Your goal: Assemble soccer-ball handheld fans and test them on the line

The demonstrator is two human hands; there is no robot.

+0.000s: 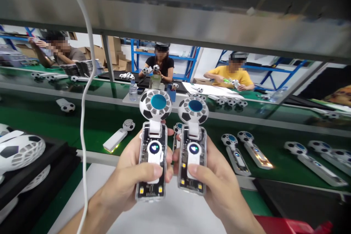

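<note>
Two handheld fans with football-patterned heads are held upright side by side in front of me. My left hand (128, 170) is closed round the clear-cased body of the left fan (155, 106), its thumb on the white strip below a small lit display. In the same way my right hand (216, 175) grips the right fan (193, 109), thumb pressed on its white strip. Both displays are lit, and small yellow parts show near the bottom of each body. The fan heads have blue round centres and are close together but apart. Another fan (178, 128) is partly hidden behind them.
More fans (236, 153) lie on the green conveyor belt (153, 117), some glowing at the base. A black tray (55, 164) with fans stands at left. A white cable (85, 117) hangs in front. Several co-workers sit across, one in a yellow shirt (233, 75). A metal shelf (175, 18) crosses overhead.
</note>
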